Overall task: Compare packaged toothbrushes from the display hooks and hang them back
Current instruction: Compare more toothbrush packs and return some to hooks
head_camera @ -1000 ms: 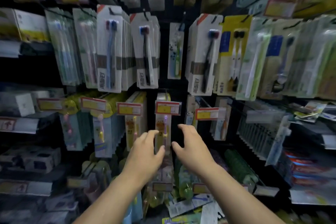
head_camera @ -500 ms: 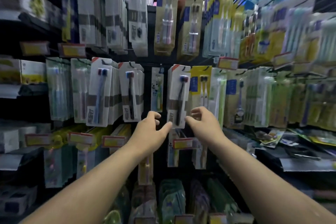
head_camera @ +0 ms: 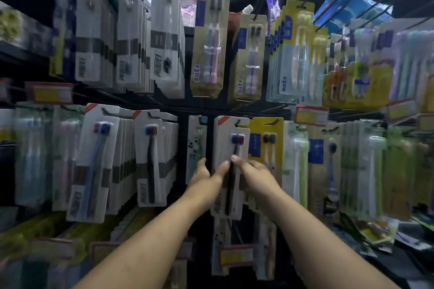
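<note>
Filling the view, a display wall of black hooks is hung with rows of packaged toothbrushes, and much of its outer part is blurred. In the upper row, a tan pack with two pink brushes is seen just above the centre.

In the middle row, a white pack is hung on its hook, between a narrow panda pack on its left and a yellow pack on its right. More white packs are stacked behind it on the same hook.

Two bare forearms are raised from the bottom edge towards this pack. It is held at about mid-height by both hands. The left hand is set at the pack's left edge, its grip pinching the card, with the thumb laid on the front and the fingers passed beside the edge. The right hand is set at the right edge, its fingers curled and their tips pressed on the front; its grip appears to be closed on the card too, though the thumb is hidden.

Inside the pack, a dark-handled toothbrush with a blue and red head is sealed upright. A red-and-yellow price tag is fixed above the row to the right.
</note>
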Demonstrator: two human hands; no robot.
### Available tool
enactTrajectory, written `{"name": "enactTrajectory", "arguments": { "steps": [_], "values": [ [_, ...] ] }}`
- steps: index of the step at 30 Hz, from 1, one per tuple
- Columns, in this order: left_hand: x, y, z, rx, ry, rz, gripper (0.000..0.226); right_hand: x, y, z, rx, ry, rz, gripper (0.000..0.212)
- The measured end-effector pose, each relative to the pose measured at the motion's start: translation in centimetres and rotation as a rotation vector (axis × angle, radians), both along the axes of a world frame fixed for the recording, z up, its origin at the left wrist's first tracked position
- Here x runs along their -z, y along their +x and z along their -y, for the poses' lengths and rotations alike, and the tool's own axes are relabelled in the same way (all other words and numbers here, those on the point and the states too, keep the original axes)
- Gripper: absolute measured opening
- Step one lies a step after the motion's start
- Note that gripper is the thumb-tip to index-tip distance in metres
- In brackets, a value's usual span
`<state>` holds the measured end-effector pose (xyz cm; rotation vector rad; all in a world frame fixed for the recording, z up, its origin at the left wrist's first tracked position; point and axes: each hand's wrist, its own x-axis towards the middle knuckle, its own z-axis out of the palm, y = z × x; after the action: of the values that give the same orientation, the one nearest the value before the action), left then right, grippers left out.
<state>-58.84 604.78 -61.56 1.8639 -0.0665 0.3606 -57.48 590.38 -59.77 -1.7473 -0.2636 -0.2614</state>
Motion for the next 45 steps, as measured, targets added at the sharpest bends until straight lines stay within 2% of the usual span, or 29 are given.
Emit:
{"name": "enactTrajectory", "arguments": {
  "steps": [1,3,4,5,6,7,8,9,14,16,19,24,26,28,31,34,41,45],
  "values": [
    [-0.2,0.5,0.0,0.018,-0.015,-0.016,0.092,0.2,0.4,-0.1,-0.033,0.019,-0.017,0.066],
    [-0.3,1.0,-0.2,0.051,-0.174,-0.036,0.089,0.8,1.6,-0.3,-0.094,0.076,-0.055,0.097],
    [-0.4,1.1,-0.2,0.127,-0.282,-0.05,0.086,1.0,2.1,-0.3,-0.131,0.111,-0.051,0.105],
    [-0.6,1.1,-0.3,0.139,-0.337,-0.068,0.086,1.0,2.3,-0.5,-0.166,0.131,-0.039,0.105],
    [-0.7,1.4,-0.5,0.176,-0.462,-0.053,0.094,1.1,2.4,-0.6,-0.191,0.154,-0.026,0.1],
    [-0.4,2.4,-0.7,0.257,-0.506,-0.003,0.106,1.2,2.5,-0.6,-0.216,0.18,-0.021,0.096],
    [0.1,3.2,-0.5,0.31,-0.502,-0.042,0.116,1.4,2.6,-0.7,-0.234,0.2,-0.012,0.095],
    [0.4,3.5,-0.2,0.251,-0.387,-0.005,0.12,1.7,2.8,-0.8,-0.248,0.216,-0.013,0.098],
    [1.7,4.4,0.5,0.271,-0.263,0.087,0.125,3.7,3.8,-1.3,-0.271,0.275,0.006,0.123],
    [2.0,3.9,0.9,0.269,-0.302,0.115,0.131,3.5,2.7,-1.7,-0.236,0.251,0.063,0.112],
    [1.7,2.7,1.4,0.241,-0.366,0.152,0.12,3.3,1.7,-1.9,-0.251,0.294,0.08,0.083],
    [1.4,1.4,1.6,0.132,-0.397,0.161,0.118,2.9,-0.4,-2.3,-0.217,0.329,0.092,0.083],
    [1.2,0.8,1.8,0.109,-0.436,0.181,0.124,2.4,-1.5,-2.2,-0.223,0.338,0.111,0.067],
    [0.8,-0.5,2.2,0.088,-0.432,0.189,0.118,2.2,-2.3,-2.0,-0.226,0.369,0.096,0.055],
    [0.7,-2.2,2.7,0.075,-0.411,0.184,0.096,2.2,-4.0,-2.0,-0.224,0.385,0.071,0.062],
    [0.9,-3.4,3.0,0.07,-0.441,0.184,0.09,2.2,-5.2,-1.9,-0.2,0.38,0.058,0.069],
    [0.4,-5.2,3.4,0.057,-0.463,0.179,0.086,1.5,-7.5,-1.3,-0.237,0.418,0.048,0.049],
    [0.4,-6.0,3.5,0.04,-0.439,0.171,0.068,1.3,-8.6,-1.3,-0.251,0.408,0.042,0.047]
  ]
}}
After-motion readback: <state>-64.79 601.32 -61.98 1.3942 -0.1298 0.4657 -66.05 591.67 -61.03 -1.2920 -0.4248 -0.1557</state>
